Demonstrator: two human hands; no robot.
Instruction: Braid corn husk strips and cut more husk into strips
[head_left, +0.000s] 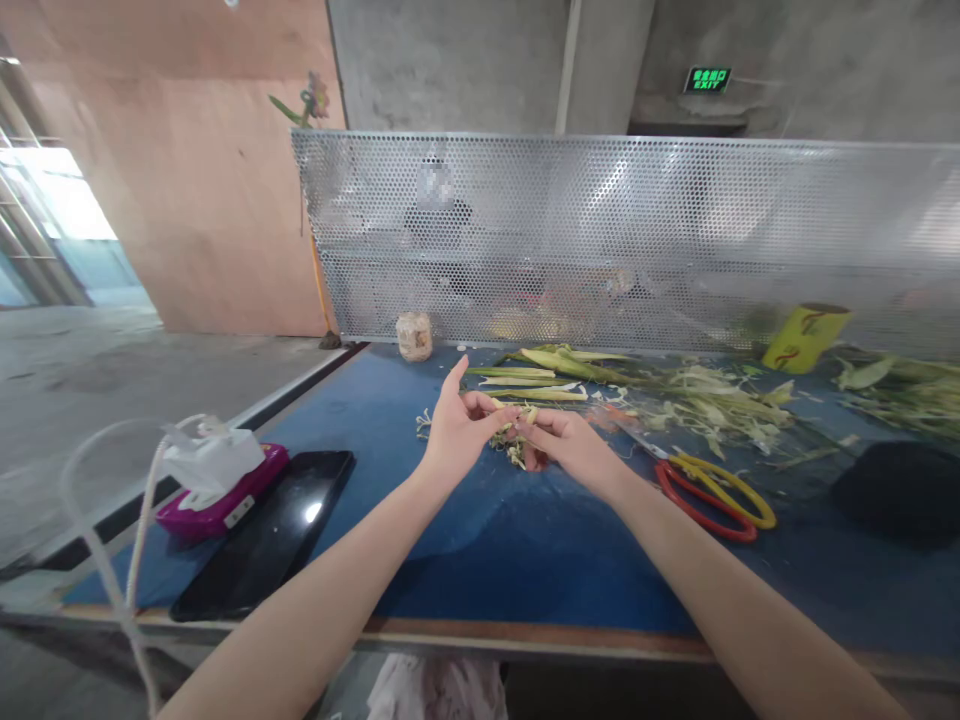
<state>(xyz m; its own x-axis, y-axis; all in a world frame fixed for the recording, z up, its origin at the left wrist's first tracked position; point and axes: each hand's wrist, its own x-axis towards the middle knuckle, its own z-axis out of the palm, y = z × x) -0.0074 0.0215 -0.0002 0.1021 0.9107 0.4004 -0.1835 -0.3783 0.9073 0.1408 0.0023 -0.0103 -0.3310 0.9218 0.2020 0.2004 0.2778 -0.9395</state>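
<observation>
Both my hands meet over the middle of the blue table point(525, 540). My left hand point(459, 428) pinches one end of a small yellow-green plant piece point(516, 432) with thumb and fingers, its forefinger raised. My right hand point(571, 446) grips the other end of the same piece, fingers curled round it. The piece hangs just above the table top. Scissors with red and yellow handles point(712, 492) lie right beside my right wrist.
Green stalks and husk scraps point(645, 385) are strewn behind the hands. A yellow cup point(805, 338) lies tipped at the back right, a small jar point(414, 336) at the back. A black phone point(270, 530), a tissue box point(219, 478) and a perforated metal screen point(622, 240) bound the table.
</observation>
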